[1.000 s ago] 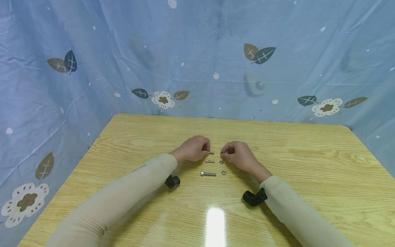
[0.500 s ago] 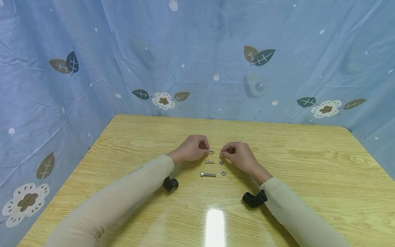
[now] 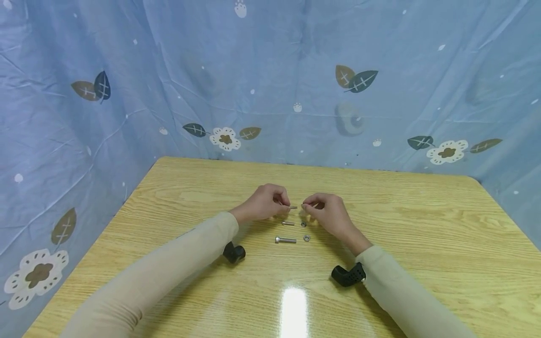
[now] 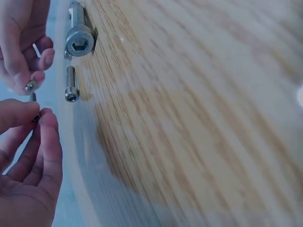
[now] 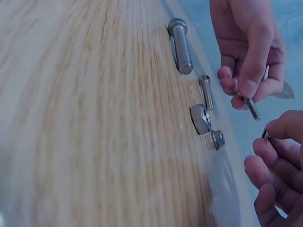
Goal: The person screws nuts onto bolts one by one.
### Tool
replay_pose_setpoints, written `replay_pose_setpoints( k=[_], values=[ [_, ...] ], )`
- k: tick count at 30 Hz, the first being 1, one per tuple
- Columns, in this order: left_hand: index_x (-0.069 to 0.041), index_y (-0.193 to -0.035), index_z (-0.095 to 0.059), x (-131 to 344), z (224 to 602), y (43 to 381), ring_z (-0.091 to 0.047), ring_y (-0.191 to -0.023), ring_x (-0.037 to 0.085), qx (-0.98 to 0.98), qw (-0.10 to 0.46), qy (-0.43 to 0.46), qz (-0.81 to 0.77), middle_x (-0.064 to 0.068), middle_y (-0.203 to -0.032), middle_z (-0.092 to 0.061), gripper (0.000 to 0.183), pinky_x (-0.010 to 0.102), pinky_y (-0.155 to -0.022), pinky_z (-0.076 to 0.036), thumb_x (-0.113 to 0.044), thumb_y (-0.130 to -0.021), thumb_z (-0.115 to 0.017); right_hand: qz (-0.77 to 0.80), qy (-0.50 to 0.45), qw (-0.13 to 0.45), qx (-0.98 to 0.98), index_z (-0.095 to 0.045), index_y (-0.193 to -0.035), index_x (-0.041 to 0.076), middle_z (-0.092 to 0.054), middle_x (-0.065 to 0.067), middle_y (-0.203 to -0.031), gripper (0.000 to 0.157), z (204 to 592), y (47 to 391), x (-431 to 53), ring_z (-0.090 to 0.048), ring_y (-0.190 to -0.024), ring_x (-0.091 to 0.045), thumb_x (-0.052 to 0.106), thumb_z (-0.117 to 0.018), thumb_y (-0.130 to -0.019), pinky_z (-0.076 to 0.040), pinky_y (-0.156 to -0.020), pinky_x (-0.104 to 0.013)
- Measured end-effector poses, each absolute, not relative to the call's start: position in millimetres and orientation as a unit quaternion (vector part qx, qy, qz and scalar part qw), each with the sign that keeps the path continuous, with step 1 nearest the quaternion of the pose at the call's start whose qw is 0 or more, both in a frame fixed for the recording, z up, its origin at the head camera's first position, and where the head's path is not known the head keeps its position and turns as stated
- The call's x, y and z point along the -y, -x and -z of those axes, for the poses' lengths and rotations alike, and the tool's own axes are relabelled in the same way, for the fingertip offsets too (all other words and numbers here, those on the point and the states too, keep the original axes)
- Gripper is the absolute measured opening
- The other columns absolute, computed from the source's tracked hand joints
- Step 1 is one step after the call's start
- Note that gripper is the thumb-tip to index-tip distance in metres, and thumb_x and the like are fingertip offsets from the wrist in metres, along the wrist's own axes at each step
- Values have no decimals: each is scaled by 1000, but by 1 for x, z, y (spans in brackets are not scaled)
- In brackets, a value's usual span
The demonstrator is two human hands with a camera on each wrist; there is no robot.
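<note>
My left hand pinches a thin metal bolt between thumb and fingertips, its threaded end pointing right. Facing it, my right hand holds a small nut between thumb and index fingertip. A short gap separates bolt tip and nut in the right wrist view. Below the hands on the table lie a small socket-head bolt with a small nut to its right. Nearer to me lie a larger socket-head bolt and a larger nut.
The wood-grain table runs back to a blue patterned curtain, which also hangs along the left side. Black wrist mounts sit under both sleeves. A bright light reflection shows on the table's near part.
My left hand has shifted slightly right, bringing the bolt's end nearer to the nut. My right hand has stayed almost in place, still holding the nut.
</note>
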State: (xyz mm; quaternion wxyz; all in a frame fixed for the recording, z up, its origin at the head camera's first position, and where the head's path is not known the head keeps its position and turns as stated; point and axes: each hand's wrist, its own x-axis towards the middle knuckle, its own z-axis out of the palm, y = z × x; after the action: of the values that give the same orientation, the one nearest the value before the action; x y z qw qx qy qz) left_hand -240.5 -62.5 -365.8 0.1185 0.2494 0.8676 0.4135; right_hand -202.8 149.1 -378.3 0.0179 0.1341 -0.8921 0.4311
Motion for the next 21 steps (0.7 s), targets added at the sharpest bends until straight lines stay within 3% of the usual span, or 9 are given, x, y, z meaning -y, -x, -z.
replay_pose_setpoints(
  k=[10, 15, 21],
  values=[
    [-13, -84, -66, 59, 364, 240, -63, -71, 14, -853, 124, -250, -441, 3, -85, -69, 7, 28, -62, -52, -12, -89, -71, -458, -137, 9, 878, -70, -102, 8, -70, -13, -90, 15, 377, 201, -147, -65, -68, -23, 19, -63, -95, -41, -46, -26],
    [-13, -84, -66, 57, 364, 242, -62, -70, 14, -847, 125, -259, -447, 6, -86, -70, 7, 27, -62, -51, -11, -88, -71, -465, -143, 8, 874, -69, -103, 8, -69, -11, -94, 14, 377, 201, -148, -66, -70, -24, 18, -63, -95, -44, -49, -26],
    [-12, -84, -67, 59, 365, 242, -63, -72, 13, -845, 121, -255, -454, 2, -85, -69, 7, 27, -65, -51, -10, -88, -71, -474, -149, -1, 868, -69, -103, 9, -68, -10, -94, 13, 376, 202, -148, -66, -71, -25, 18, -64, -95, -48, -53, -29]
  ],
)
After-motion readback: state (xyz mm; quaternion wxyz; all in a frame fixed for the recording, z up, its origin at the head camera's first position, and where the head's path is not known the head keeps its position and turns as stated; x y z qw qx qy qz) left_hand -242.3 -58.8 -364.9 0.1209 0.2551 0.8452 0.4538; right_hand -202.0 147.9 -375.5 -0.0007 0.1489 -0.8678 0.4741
